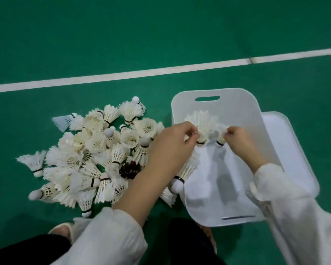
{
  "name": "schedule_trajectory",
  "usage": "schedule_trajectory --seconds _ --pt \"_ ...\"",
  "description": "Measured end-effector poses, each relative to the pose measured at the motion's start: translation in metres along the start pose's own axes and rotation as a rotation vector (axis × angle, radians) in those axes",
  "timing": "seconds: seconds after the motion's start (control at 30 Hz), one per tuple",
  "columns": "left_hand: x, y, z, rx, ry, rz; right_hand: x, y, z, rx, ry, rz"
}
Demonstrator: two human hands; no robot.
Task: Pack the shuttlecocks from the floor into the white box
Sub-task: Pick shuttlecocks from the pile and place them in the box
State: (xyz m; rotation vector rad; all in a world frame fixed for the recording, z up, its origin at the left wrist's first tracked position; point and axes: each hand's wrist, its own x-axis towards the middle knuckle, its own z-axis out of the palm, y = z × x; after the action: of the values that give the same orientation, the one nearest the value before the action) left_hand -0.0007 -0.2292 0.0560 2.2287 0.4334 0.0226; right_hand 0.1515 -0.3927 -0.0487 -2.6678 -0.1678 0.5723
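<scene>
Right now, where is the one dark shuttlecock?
Head view, left of centre: the dark shuttlecock lies at the right edge of the white pile on the green floor, just left of the left forearm.

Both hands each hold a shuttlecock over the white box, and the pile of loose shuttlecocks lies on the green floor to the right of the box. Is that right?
Not quite. In the head view the pile lies to the left of the white box, not the right. The left hand and right hand do each pinch a shuttlecock over the box.
</scene>
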Motion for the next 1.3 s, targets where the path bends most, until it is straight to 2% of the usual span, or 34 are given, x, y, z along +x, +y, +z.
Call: schedule_trajectory --seconds 0.13,0.23,0.5,0.6,0.67,0.7,0.77,0.87,1.03,1.13,1.23,1.3 --pt "0.004 -0.010 0.011 -0.002 -0.008 -0.028 0.036 0.004 0.022 -0.039 0.003 0.024" --pt "0.006 -0.016 0.013 -0.038 -0.025 -0.046 0.054 -0.005 0.038 -0.015 -0.005 -0.036" --pt "0.014 -0.025 0.016 -0.080 -0.099 -0.059 0.052 -0.011 0.038 -0.138 0.059 -0.101" --pt "0.017 -0.026 0.017 -0.077 -0.090 -0.061 0.033 -0.018 0.015 -0.065 0.151 -0.167" --pt "0.018 -0.022 0.018 -0.057 -0.096 -0.047 0.012 -0.024 -0.007 0.106 0.199 -0.261" --pt "0.018 -0.020 0.018 -0.047 -0.099 -0.039 -0.003 -0.026 -0.019 0.233 0.167 -0.322" --pt "0.018 -0.016 0.019 -0.032 -0.100 -0.023 -0.040 -0.032 -0.040 0.403 -0.020 -0.448" --pt "0.017 -0.011 0.019 -0.014 -0.101 0.011 -0.078 -0.034 -0.048 0.240 -0.206 -0.540" --pt "0.009 -0.001 0.018 -0.011 -0.179 0.056 -0.099 -0.018 -0.043 0.136 -0.189 -0.419" --pt "0.001 0.006 0.013 -0.129 -0.123 0.022 -0.089 0.002 -0.045 -0.079 -0.045 -0.243" --pt "0.000 0.007 0.011 -0.140 -0.081 -0.008 -0.070 0.011 -0.042 -0.142 -0.034 -0.085" --pt "0.003 0.005 0.013 -0.086 -0.081 0.008 -0.050 0.010 -0.032 -0.180 -0.016 -0.041"
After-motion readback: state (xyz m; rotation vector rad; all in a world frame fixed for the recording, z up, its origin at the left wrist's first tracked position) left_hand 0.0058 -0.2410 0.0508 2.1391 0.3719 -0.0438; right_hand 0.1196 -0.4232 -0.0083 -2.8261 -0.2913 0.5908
